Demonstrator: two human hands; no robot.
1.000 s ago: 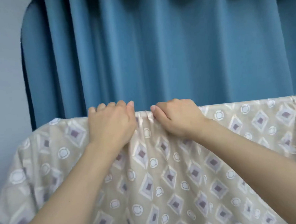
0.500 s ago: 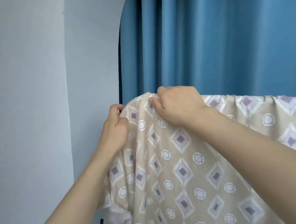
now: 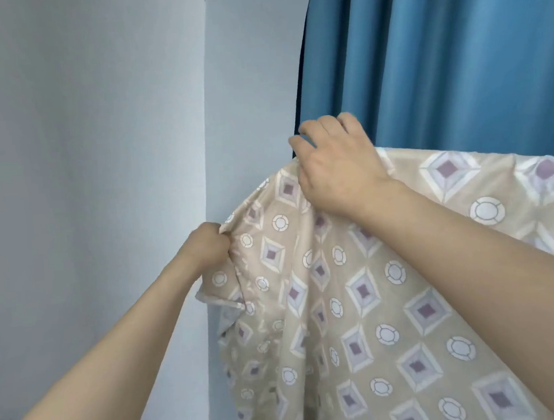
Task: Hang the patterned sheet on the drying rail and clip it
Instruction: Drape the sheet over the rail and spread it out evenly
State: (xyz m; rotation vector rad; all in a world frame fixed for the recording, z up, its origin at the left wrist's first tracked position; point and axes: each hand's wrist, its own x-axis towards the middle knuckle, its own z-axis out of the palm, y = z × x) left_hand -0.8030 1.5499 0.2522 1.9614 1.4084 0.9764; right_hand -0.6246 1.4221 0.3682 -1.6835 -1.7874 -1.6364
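Head view: 1 patterned sheet, beige with diamonds and rings, fills the lower right of the frame, draped over a top edge running from centre to the right border; the rail beneath it is hidden. You have 2 hands on it. Your left hand, at centre left, is fisted around the sheet's bunched left edge. Your right hand, at upper centre, rests on the top fold with fingers curled; whether they pinch cloth cannot be told. 1 blue curtain hangs behind, 1 pale wall fills the left.
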